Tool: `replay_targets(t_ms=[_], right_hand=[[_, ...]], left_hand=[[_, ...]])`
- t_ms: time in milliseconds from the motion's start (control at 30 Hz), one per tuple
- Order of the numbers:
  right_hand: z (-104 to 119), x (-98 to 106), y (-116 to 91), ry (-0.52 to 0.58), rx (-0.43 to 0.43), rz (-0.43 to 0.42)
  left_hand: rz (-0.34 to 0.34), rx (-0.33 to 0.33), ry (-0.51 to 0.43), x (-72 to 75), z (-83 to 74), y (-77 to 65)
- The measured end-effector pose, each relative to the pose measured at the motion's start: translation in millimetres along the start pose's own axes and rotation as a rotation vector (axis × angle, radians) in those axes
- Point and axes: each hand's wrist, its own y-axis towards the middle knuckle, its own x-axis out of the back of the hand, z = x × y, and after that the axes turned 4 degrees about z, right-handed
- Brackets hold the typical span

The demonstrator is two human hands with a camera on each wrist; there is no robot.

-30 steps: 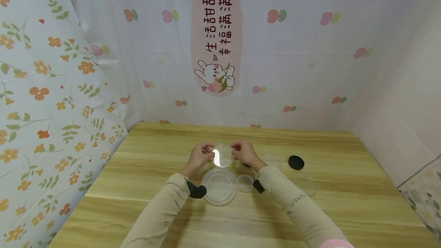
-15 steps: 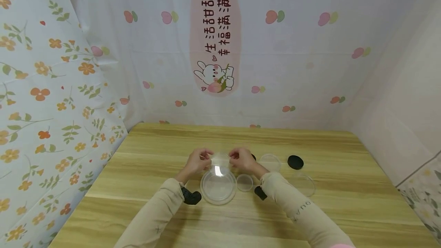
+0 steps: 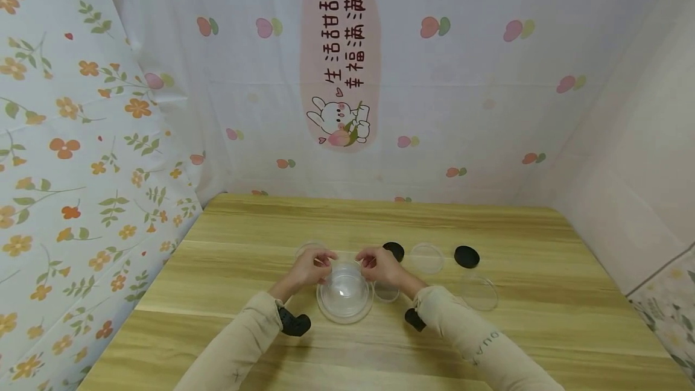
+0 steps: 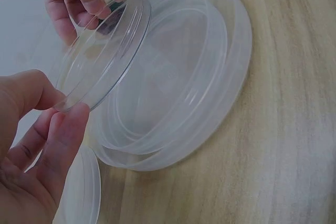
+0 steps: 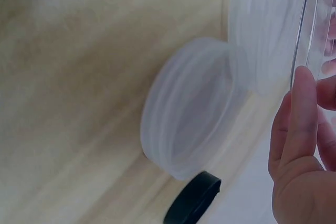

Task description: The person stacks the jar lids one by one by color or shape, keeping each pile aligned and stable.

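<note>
The left hand (image 3: 311,269) and right hand (image 3: 381,267) held, in a pinching grip, opposite edges of a clear shallow dish (image 4: 107,64) over larger clear dishes (image 4: 237,64) on the tabletop (image 3: 353,355); whether the rims met was hard to tell.

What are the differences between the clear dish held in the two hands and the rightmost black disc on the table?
The held dish is see-through; the black disc is opaque. The left hand and right hand hold the held dish above the table, while the black disc lies on it, untouched. Both are round.
</note>
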Motion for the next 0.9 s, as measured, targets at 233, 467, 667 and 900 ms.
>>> replay_targets(t_ms=[233,467,667,900], right_hand=[[1,-7,-4,-0.037,0.008,-0.041],[-5,-11,-3,-0.024,-0.005,-0.046],[-5,-15,-3,-0.034,0.004,-0.049],[-3,-17,-1,-0.036,-0.016,-0.035]], left_hand=[[0.012,0.024,-0.001,-2.5,3.9,-2.5],[0.001,0.023,-0.012,-6.7,7.0,-3.8],[-0.016,-0.008,0.005,-8.9,9.9,-4.4],[-0.027,-0.004,0.034,-10.3,13.6,-4.1]])
